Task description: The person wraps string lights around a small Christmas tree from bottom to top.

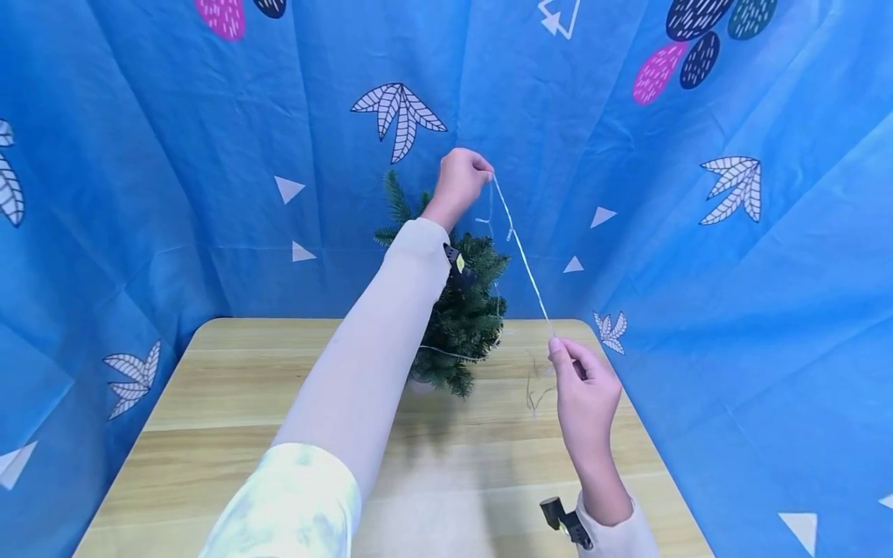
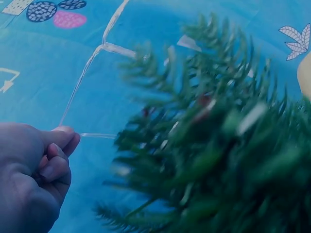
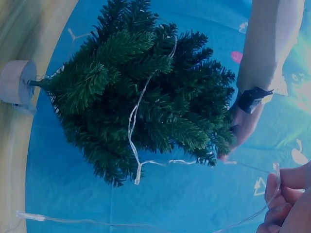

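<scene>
A small artificial Christmas tree [image 1: 474, 310] stands on the table, partly hidden behind my left forearm. Thin clear string lights [image 1: 525, 267] run around its branches, as the right wrist view shows. High beside the treetop, my left hand [image 1: 459, 182] pinches the wire between thumb and fingertips. Lower and nearer, to the right of the tree, my right hand [image 1: 587, 395] pinches another part of the same wire. Between the two hands the strand is stretched straight on a slant. A small bulb [image 3: 276, 167] shows right at the right fingertips.
The light wooden table [image 1: 230, 418] bears the tree's round pale base [image 3: 17, 80]. Loose wire [image 1: 536, 395] hangs below my right hand. A blue patterned cloth [image 1: 244, 155] surrounds the table at the back and sides. Each wrist wears a small black camera mount [image 1: 568, 523].
</scene>
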A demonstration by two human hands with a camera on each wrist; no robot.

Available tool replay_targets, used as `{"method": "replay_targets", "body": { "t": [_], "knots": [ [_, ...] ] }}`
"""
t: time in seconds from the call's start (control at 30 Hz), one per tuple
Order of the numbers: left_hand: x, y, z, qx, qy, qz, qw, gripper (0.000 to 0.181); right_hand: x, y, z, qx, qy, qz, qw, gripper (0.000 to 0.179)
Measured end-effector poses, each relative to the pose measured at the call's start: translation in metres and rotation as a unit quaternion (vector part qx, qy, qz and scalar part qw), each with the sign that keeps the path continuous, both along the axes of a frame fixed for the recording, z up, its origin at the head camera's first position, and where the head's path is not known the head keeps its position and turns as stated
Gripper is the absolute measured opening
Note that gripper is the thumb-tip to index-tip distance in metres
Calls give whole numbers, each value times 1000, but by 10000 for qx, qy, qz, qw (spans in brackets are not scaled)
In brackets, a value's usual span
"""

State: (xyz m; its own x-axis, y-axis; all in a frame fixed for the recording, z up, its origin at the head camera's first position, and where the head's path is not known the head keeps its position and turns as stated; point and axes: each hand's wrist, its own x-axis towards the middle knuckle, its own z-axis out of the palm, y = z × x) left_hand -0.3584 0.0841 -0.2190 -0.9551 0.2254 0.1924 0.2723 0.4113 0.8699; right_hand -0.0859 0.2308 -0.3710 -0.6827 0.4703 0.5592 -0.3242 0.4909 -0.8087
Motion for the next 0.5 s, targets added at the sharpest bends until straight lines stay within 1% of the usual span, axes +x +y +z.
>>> {"method": "replay_targets", "body": {
  "t": [0.13,0.23,0.4,0.5],
  "knots": [
    [-1,-10,5,-188,62,96,9998,21,1,-4,2,-43,-49,58,10000,13],
    [-2,-17,8,-506,206,84,9985,22,2,-7,3,-53,-75,113,9999,14],
    [-3,-31,15,-1163,345,32,9926,22,2,-10,2,-48,-73,125,9999,13],
    [-3,-40,20,-1387,342,20,9897,23,2,-11,2,-11,-62,113,9999,12]
  ]
}}
